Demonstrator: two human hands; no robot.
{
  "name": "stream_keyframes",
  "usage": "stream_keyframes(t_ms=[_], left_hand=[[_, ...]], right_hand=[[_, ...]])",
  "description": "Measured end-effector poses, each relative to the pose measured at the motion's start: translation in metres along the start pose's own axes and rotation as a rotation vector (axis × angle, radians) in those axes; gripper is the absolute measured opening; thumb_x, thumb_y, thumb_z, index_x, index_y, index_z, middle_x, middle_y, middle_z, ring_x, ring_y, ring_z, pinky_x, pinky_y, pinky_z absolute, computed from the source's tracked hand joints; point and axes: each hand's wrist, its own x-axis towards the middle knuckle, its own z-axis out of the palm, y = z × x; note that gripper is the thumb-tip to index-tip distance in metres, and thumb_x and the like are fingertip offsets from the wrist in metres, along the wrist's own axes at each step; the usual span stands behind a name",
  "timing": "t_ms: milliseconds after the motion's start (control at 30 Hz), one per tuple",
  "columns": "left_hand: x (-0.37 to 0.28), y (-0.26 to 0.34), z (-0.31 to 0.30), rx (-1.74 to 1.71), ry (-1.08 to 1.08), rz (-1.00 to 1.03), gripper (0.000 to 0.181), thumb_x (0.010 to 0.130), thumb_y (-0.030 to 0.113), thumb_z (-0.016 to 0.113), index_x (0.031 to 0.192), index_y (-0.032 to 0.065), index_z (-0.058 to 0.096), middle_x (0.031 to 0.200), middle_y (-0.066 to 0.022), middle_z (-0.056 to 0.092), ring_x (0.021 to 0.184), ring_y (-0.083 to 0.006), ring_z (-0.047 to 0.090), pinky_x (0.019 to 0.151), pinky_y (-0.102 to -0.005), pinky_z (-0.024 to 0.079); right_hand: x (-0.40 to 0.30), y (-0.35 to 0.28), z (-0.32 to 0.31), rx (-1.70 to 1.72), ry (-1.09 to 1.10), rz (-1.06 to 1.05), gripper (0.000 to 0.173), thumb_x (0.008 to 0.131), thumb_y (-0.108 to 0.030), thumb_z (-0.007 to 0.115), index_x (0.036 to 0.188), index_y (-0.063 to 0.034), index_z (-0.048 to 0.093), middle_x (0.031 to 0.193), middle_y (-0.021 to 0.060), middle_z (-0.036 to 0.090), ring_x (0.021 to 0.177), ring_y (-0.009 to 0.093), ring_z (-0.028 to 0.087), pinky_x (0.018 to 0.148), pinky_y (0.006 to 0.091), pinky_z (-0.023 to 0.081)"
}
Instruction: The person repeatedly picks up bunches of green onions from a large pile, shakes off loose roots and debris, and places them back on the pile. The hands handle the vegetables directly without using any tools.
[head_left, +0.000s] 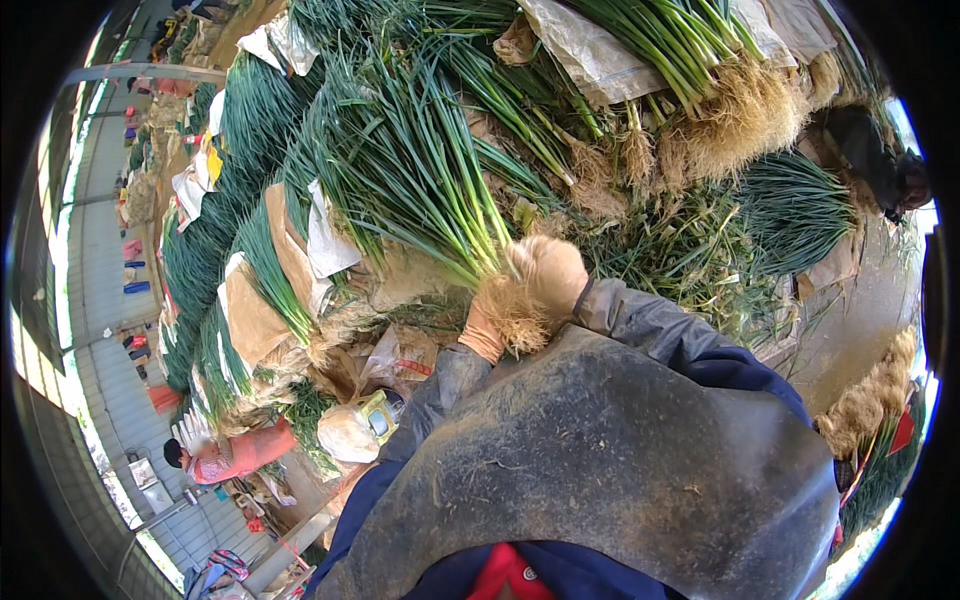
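Both my hands wear orange gloves and are in front of my dark, soiled apron (570, 435). Between them is a bunch of green onions (480, 232), its leaves fanned away to the upper left and its tan roots (517, 311) toward me. My left hand (482, 334) grips the bunch low down from the left, partly hidden behind the roots. On the other side my right hand (553, 276), slightly blurred, is curled against the stem bases just above the roots. Its fingertips are partly hidden.
A large root-on onion bundle (720, 97) lies at the upper right. Loose trimmings (667, 240) cover the area right of my hands. Wrapped bundles (259, 300) line the left. A yellow-green digital scale (377, 417) stands by my left elbow. Other people (240, 454) work around.
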Motion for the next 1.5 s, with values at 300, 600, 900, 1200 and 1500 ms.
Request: stream_keyframes(t_ms=[300, 600, 900, 1200, 1500], left_hand=[[0.007, 0.044, -0.014, -0.521, -0.015, -0.321, 0.036, 0.093, 0.020, 0.058, 0.122, 0.0006, 0.053, 0.112, -0.0084, 0.060, 0.098, -0.0216, 0.060, 0.085, -0.0341, 0.053], [0.056, 0.029, 0.003, -1.067, 0.204, -0.480, 0.034, 0.096, 0.028, 0.047, 0.113, 0.0017, 0.059, 0.107, -0.0107, 0.065, 0.094, -0.0248, 0.063, 0.085, -0.0397, 0.052], [0.057, 0.035, -0.011, -0.977, 0.259, -0.345, 0.038, 0.099, 0.028, 0.043, 0.122, 0.0011, 0.055, 0.116, -0.0130, 0.063, 0.102, -0.0275, 0.062, 0.090, -0.0417, 0.052], [0.047, 0.037, -0.028, -1.002, 0.310, -0.353, 0.037, 0.099, 0.027, 0.045, 0.122, -0.0003, 0.053, 0.119, -0.0147, 0.061, 0.105, -0.0294, 0.061, 0.085, -0.0430, 0.055], [0.046, 0.047, -0.017, -1.241, 0.184, -0.270, 0.043, 0.099, 0.032, 0.037, 0.125, 0.0013, 0.053, 0.119, -0.0163, 0.060, 0.104, -0.0319, 0.061, 0.090, -0.0472, 0.053]], right_hand=[[0.060, 0.066, -0.055, -0.329, 0.224, 0.213, 0.020, 0.087, -0.029, 0.066, 0.092, -0.0104, 0.062, 0.077, 0.0051, 0.067, 0.059, 0.016, 0.060, 0.059, 0.0308, 0.052], [0.039, 0.034, 0.001, 0.242, 0.176, 0.024, 0.040, 0.091, -0.035, 0.061, 0.114, -0.0011, 0.062, 0.095, 0.0111, 0.069, 0.085, 0.018, 0.065, 0.077, 0.0299, 0.050], [0.141, 0.027, -0.026, 0.502, 0.044, 0.306, 0.030, 0.088, -0.035, 0.066, 0.095, -0.0065, 0.067, 0.080, 0.0059, 0.064, 0.067, 0.017, 0.057, 0.063, 0.0334, 0.047], [0.141, 0.069, -0.054, 0.505, 0.559, 0.229, 0.029, 0.092, -0.029, 0.059, 0.101, -0.0022, 0.061, 0.092, 0.0121, 0.064, 0.078, 0.020, 0.062, 0.069, 0.0294, 0.051], [0.086, -0.026, -0.026, 1.606, -0.127, 0.224, 0.020, 0.100, -0.027, 0.047, 0.096, -0.0094, 0.056, 0.077, -0.0031, 0.050, 0.062, 0.008, 0.040, 0.058, 0.0271, 0.037]])
